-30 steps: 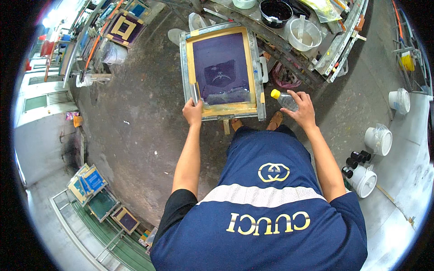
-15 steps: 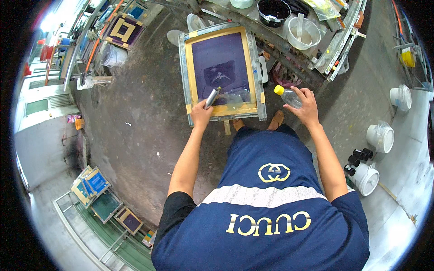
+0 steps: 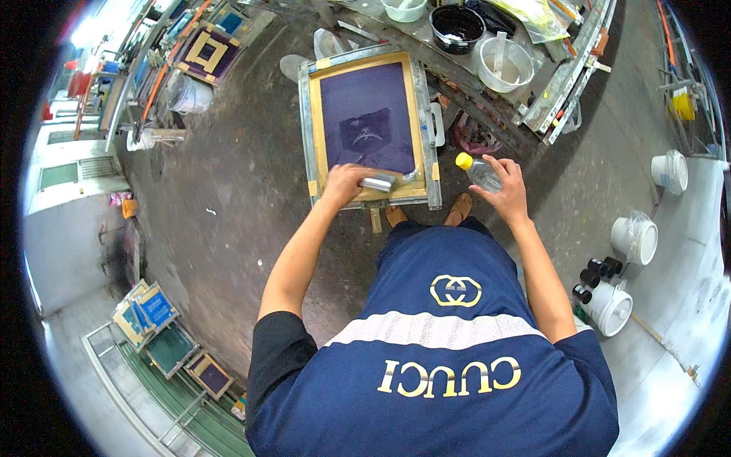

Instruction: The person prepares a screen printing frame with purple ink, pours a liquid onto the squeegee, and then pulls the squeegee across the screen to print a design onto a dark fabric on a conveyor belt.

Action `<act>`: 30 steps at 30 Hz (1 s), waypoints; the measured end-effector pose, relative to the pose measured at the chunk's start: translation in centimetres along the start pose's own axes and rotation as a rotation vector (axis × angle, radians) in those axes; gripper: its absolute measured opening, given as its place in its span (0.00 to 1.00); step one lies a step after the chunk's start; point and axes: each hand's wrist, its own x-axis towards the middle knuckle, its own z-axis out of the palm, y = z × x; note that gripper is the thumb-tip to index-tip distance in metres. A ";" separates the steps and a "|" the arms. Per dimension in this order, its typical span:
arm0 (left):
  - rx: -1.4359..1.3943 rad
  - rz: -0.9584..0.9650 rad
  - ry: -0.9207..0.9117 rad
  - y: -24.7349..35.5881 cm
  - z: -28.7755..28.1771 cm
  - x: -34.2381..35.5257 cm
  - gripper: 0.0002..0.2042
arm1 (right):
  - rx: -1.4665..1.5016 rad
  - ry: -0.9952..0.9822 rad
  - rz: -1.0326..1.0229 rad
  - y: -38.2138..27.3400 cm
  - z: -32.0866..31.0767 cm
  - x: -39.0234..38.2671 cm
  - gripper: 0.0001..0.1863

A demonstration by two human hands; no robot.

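Observation:
A framed screen [image 3: 364, 97] with a purple mesh, yellow taped border and pale printed mark leans at the workbench. My left hand [image 3: 344, 183] grips a short silver metal scraper [image 3: 381, 183], held flat at the screen's lower edge over a wet-looking patch. Right of the screen my right hand [image 3: 502, 186] holds a clear plastic bottle [image 3: 483, 175], tilted, its yellow cap toward the upper left. My sandaled feet show below the screen.
The workbench [image 3: 544, 110] at the top carries a black bowl [image 3: 457, 27], a pale tub [image 3: 504, 65] and bags. More screens [image 3: 156, 305] stand lower left; a rack [image 3: 133, 76] is upper left. White buckets [image 3: 633, 242] line the right wall, with dark cans beside them.
My left hand with the scraper has swung from upright at the screen's left side to lying rightward along its lower edge. The right hand still holds the bottle, slightly shifted.

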 end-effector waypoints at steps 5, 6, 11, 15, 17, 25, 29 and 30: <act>-0.266 -0.480 0.239 -2.9 -1.4 -4.0 0.13 | -0.018 0.054 0.066 1.9 -1.1 -1.7 0.40; -0.312 -0.573 0.258 -3.1 -1.3 -4.7 0.13 | -0.018 0.049 0.098 2.2 -1.2 -2.3 0.40; -0.353 -0.738 0.561 1.5 3.7 -3.0 0.14 | -0.010 0.024 0.163 2.7 -0.7 -4.3 0.40; -0.571 -0.740 0.598 6.1 4.4 2.4 0.13 | 0.041 -0.006 0.134 2.0 -0.4 -3.7 0.40; -0.697 -0.755 0.656 8.8 4.1 4.5 0.12 | 0.043 -0.005 0.109 1.5 -0.6 -3.0 0.39; -0.853 -0.763 0.528 10.9 8.2 6.0 0.14 | 0.048 0.005 0.092 0.8 -1.2 -1.6 0.39; -0.902 -0.730 0.565 9.3 9.2 4.2 0.13 | 0.037 0.007 0.095 1.3 -0.9 -2.2 0.39; -0.861 -0.704 0.586 8.6 8.0 3.8 0.13 | 0.027 0.007 0.100 1.4 -1.0 -2.4 0.39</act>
